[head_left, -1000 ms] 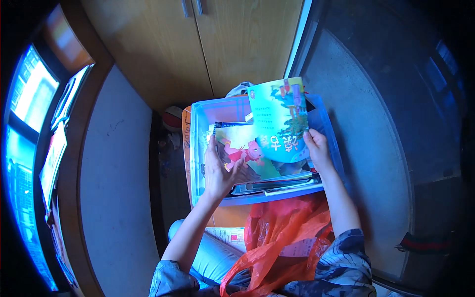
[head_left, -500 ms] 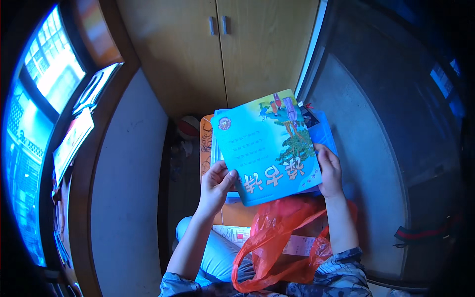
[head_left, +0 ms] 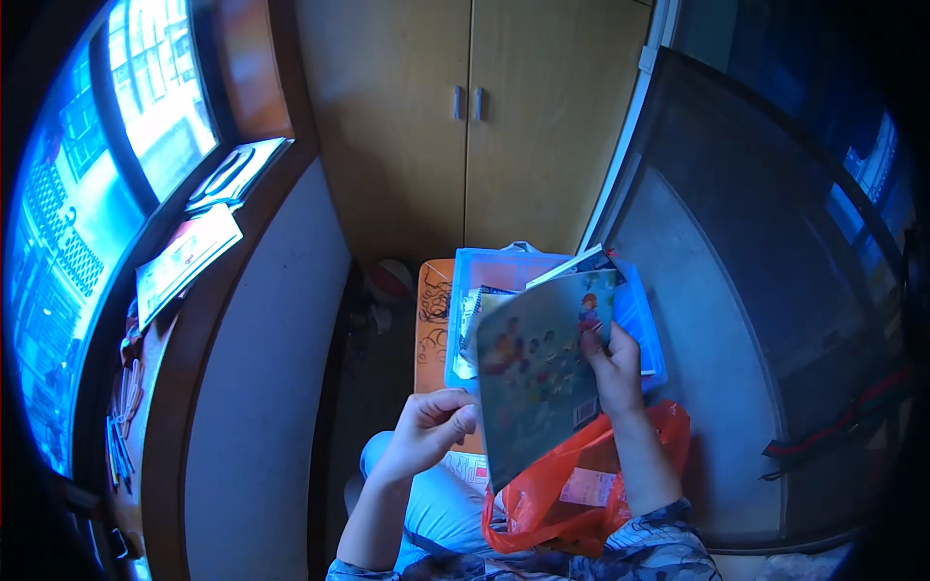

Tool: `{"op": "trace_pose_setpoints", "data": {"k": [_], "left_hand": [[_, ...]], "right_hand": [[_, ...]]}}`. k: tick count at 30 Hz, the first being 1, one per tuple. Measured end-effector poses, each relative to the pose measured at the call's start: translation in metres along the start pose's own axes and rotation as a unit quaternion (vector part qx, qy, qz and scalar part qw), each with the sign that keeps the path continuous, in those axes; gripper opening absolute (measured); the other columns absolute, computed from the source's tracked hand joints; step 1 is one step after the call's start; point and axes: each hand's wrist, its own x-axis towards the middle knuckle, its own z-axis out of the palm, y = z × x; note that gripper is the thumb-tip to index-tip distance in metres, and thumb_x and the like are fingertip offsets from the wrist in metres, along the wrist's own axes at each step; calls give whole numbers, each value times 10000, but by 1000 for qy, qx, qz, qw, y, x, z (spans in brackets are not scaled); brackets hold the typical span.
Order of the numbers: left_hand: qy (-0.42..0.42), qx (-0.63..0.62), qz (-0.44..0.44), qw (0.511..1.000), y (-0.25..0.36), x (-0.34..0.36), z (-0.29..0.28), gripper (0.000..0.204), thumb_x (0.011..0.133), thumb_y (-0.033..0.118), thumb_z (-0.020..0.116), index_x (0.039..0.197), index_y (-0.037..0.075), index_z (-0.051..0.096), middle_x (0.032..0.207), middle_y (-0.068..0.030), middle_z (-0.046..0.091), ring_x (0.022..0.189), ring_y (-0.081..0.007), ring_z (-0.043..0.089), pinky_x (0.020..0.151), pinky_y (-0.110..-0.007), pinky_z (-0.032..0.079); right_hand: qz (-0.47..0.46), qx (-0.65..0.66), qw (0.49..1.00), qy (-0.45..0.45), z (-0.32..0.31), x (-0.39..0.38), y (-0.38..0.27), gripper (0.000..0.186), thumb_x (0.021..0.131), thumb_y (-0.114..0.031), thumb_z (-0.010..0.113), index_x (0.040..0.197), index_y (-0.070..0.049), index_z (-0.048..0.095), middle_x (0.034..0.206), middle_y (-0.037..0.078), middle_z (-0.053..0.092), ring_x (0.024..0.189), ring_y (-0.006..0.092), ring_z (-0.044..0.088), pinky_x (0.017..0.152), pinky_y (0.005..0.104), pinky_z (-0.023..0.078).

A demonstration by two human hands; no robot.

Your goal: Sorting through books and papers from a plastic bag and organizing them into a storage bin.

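My right hand (head_left: 620, 368) grips a thin picture-covered book (head_left: 533, 387) by its right side, thumb on the dark green cover. A small cartoon figure and a barcode show on that cover, partly blurred by motion. Beside the book's left edge, my left hand (head_left: 436, 426) is closed, thumb against the curled fingers; whether it pinches anything is unclear. Behind the book stands a blue plastic bin (head_left: 463, 290) holding other books. Below the book, an open red plastic bag (head_left: 542, 494) lies by my lap, with a pale printed paper (head_left: 587, 487) in it.
The bin rests on an orange table (head_left: 433, 334) with dark scribbles. A wooden cupboard (head_left: 387, 126) stands behind, a grey panel (head_left: 707, 320) to the right. On the left, papers (head_left: 189, 257) and pens (head_left: 118, 450) lie along the window ledge. A ball (head_left: 389, 279) sits on the floor.
The book has turned from its bright blue cover to the dark green one and swung lower. My left hand has moved down and closed beside its edge. The bin's contents now show more.
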Motion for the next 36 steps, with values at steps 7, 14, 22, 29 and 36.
{"op": "trace_pose_setpoints", "data": {"k": [7,14,22,29,36], "left_hand": [[85,-71,25,994,12,-19,3,243,938,181,592,1050,-31,625,925,-30,654,841,-68,579,765,-227,469],[165,14,26,986,14,-20,6,175,903,110,631,869,-60,654,735,15,629,682,-13,526,600,-188,430],[307,58,133,941,13,-35,49,178,903,61,615,1012,-78,631,869,-61,664,784,-79,594,681,-217,479],[278,79,71,955,4,-65,47,408,947,96,531,1317,-28,409,1172,-163,578,1029,-171,587,801,-264,505],[226,145,-7,963,6,-82,47,430,975,74,436,1379,-8,315,1317,-238,464,1229,-284,481,885,-355,514]], "right_hand": [[81,103,991,-13,25,-12,-5,246,929,-134,578,1136,-5,551,1090,71,596,996,107,543,881,277,416],[-262,-449,854,-39,55,-33,-58,654,767,-203,741,1323,-32,443,1423,205,292,1290,373,327,1046,485,305],[-92,-113,979,-146,118,-54,-48,871,884,-449,595,1408,106,174,1339,310,344,1293,426,339,1072,463,277],[54,50,932,-356,112,-66,-22,721,915,-439,567,1376,60,327,1213,173,511,1096,252,556,935,347,440],[231,35,888,-397,104,-59,10,359,960,-290,521,1201,-24,546,908,50,636,828,159,614,738,338,498]]}}
